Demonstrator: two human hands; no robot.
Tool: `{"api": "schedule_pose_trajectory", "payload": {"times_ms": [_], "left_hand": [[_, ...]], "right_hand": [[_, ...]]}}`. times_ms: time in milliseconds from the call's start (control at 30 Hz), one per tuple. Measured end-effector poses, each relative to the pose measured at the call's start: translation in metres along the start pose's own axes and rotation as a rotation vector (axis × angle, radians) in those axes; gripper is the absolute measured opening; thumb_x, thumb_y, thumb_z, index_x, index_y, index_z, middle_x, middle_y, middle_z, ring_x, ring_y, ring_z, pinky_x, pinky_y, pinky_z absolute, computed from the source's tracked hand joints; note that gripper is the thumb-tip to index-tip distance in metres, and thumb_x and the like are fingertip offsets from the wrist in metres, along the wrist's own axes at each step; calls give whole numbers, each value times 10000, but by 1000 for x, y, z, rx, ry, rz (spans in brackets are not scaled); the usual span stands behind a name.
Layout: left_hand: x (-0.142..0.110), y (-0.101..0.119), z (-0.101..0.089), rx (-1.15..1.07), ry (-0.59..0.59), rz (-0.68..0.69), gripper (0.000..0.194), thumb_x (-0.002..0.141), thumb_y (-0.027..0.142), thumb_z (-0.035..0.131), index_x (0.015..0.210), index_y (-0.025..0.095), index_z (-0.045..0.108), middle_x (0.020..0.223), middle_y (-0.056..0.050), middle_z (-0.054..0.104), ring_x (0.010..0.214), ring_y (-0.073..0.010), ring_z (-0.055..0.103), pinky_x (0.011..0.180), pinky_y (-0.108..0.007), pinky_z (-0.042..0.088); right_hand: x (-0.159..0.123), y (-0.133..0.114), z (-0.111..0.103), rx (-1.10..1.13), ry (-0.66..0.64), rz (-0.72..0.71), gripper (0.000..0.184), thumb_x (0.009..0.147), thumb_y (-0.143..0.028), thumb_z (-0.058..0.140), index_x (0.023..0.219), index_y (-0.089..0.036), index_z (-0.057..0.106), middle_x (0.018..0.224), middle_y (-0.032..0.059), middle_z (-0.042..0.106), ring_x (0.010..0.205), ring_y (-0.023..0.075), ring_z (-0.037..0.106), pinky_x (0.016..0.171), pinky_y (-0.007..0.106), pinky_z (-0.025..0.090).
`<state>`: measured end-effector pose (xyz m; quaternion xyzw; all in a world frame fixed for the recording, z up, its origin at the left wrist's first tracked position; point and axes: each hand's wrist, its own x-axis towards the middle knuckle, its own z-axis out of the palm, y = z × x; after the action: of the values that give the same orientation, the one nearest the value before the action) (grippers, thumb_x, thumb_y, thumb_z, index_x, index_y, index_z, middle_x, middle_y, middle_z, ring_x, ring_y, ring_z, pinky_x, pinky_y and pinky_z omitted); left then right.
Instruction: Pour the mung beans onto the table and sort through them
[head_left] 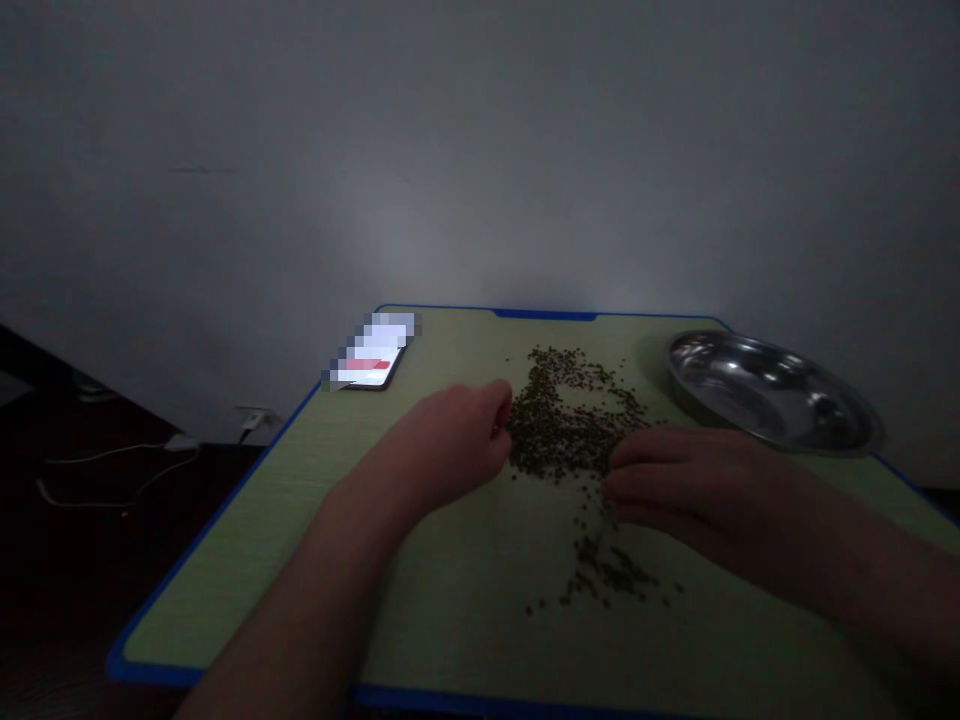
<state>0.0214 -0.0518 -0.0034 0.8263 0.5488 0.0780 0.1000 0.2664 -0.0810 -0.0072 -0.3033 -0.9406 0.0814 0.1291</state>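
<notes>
Small dark grains (pixel 555 430), in look like mung beans, are spread in a patch over the middle of the pale green table. A smaller scatter of them lies nearer to me. At the left edge of the patch, my left hand (pixel 461 430) is closed with its fingers curled in, and what they may hold is hidden. My right hand (pixel 690 480) comes in from the right, its fingers pressed together and their tips at the patch's right side. Whether any grains are between those fingertips is too dark to make out.
A shiny metal bowl (pixel 772 395) stands at the table's back right. At the back left lies a phone (pixel 371 350) with a lit screen. The table (pixel 247 590) has a blue rim and meets a wall (pixel 480 150). Cables and a plug (pixel 255 418) are at lower left.
</notes>
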Motion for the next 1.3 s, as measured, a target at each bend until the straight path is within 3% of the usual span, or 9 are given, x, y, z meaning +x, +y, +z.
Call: {"api": "schedule_pose_trajectory", "payload": {"times_ms": [167, 300, 600, 833, 1300], "left_hand": [[1, -2, 3, -4, 16, 19, 42, 772, 207, 466, 732, 213, 457, 653, -3, 538, 553, -132, 435, 501, -293, 237], [0, -2, 3, 2, 5, 20, 34, 775, 208, 464, 743, 211, 475, 656, -6, 544, 547, -132, 430, 499, -294, 234], [0, -1, 2, 10, -1, 22, 50, 786, 211, 456, 736, 207, 462, 654, -2, 533, 553, -127, 436, 502, -289, 238], [0, -1, 1, 5, -3, 18, 65, 784, 219, 458, 723, 212, 439, 643, 5, 525, 543, -122, 421, 500, -289, 229], [1, -12, -4, 55, 57, -78, 42, 781, 229, 454, 745, 214, 437, 648, 2, 525, 533, -121, 413, 499, -288, 230]], "right_hand": [[-3, -8, -2, -16, 62, -37, 200, 948, -283, 488, 976, -235, 680, 939, 45, 638, 774, 143, 588, 630, 256, 439], [-2, -11, 1, -51, 107, -60, 210, 934, -245, 481, 916, -226, 690, 862, 43, 627, 708, 141, 565, 584, 251, 417], [-1, -6, 7, -3, 62, -42, 206, 944, -278, 489, 920, -217, 685, 877, 45, 612, 733, 145, 558, 614, 264, 408], [2, -4, 10, 13, 213, -35, 199, 949, -257, 500, 933, -177, 682, 880, 65, 612, 779, 157, 559, 652, 279, 417], [-5, -1, 8, 65, 66, -28, 200, 962, -292, 486, 958, -215, 670, 885, 32, 581, 766, 132, 546, 635, 263, 396]]}}
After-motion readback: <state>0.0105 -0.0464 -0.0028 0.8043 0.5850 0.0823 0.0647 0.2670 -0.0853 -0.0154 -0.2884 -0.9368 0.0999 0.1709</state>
